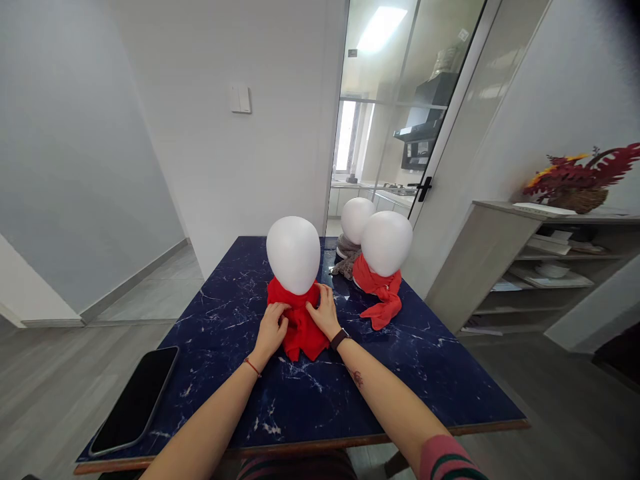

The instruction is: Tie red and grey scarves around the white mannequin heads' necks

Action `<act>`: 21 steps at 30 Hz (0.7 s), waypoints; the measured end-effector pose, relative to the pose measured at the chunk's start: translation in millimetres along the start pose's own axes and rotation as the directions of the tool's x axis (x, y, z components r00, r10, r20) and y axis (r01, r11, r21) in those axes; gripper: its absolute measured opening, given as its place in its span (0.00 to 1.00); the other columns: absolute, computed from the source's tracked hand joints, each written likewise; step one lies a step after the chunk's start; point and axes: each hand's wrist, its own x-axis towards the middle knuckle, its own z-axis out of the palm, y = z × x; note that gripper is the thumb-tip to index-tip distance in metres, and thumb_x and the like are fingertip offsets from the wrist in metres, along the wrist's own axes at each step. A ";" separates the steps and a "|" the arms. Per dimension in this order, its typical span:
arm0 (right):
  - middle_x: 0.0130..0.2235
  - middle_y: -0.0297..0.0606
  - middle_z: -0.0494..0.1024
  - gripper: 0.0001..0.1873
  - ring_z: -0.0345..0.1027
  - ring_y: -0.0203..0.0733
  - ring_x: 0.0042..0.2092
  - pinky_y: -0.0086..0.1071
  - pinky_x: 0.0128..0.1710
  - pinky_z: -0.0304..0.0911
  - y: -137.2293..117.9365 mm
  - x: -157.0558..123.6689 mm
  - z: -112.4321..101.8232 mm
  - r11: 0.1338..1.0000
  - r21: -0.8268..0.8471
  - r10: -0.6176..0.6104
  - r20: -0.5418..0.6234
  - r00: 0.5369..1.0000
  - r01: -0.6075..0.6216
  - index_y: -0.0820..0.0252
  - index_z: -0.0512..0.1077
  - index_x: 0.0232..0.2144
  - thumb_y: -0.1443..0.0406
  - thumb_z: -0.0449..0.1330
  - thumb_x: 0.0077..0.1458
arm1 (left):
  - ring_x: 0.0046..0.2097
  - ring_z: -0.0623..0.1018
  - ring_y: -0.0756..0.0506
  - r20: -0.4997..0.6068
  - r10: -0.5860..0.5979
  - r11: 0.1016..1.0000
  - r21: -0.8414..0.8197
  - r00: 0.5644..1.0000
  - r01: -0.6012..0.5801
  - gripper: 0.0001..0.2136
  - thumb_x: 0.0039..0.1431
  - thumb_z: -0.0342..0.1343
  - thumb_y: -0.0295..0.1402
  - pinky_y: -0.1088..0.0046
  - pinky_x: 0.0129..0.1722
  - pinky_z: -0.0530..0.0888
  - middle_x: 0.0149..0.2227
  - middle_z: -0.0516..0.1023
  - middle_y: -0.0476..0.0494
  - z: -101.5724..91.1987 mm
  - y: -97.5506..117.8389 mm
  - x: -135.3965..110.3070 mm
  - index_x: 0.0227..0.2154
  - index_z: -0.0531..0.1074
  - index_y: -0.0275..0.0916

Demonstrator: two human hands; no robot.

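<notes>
Left hand (271, 331) and right hand (325, 311) both closed on the scarf (300, 327), red cloth wrapped round the base of the head (293, 253), a blank white form standing mid-tabletop (415, 380). Left fingers bunching fabric just left of the head's neck. Right fingers pinching it just right, thumb seemingly tucked into a fold, though hard to tell at this angle. Scarf ends draped in front of the head, down onto the dark blue marbled surface. Right of the head, a second head (387, 242) in a second scarf (381, 299), also red. Behind and right of the head, a third head (356, 219) in a grey scarf (347, 261). Front-left of the head, at the edge, a dark phone (135, 400).
</notes>
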 end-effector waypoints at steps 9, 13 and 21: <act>0.36 0.37 0.70 0.11 0.66 0.38 0.37 0.31 0.40 0.61 -20.6 -6.2 -17.2 0.985 0.012 -0.168 0.265 0.950 0.171 0.57 0.70 0.34 0.72 0.50 0.51 | 0.46 0.69 0.44 0.138 -0.004 0.997 0.074 0.990 -0.006 0.22 0.51 0.42 0.17 0.62 0.51 0.67 0.41 0.75 0.44 -2.4 -11.2 3.6 0.44 0.72 0.42; 0.35 0.34 0.72 0.11 0.66 0.37 0.35 0.29 0.37 0.60 -16.3 -7.9 -14.0 0.972 -0.049 -0.191 0.412 0.891 0.231 0.56 0.72 0.33 0.72 0.51 0.52 | 0.43 0.67 0.43 0.269 0.058 0.980 0.166 0.961 -0.106 0.20 0.48 0.46 0.17 0.62 0.47 0.67 0.38 0.74 0.43 -10.9 -9.2 5.1 0.41 0.73 0.42; 0.31 0.34 0.70 0.12 0.64 0.34 0.30 0.26 0.31 0.55 -10.3 -4.3 -16.0 0.935 -0.230 -0.147 0.442 0.885 0.270 0.57 0.72 0.25 0.70 0.52 0.54 | 0.45 0.66 0.42 0.361 0.073 0.978 0.158 0.930 -0.139 0.06 0.43 0.52 0.22 0.62 0.46 0.66 0.42 0.71 0.43 -36.5 -11.7 13.1 0.20 0.69 0.40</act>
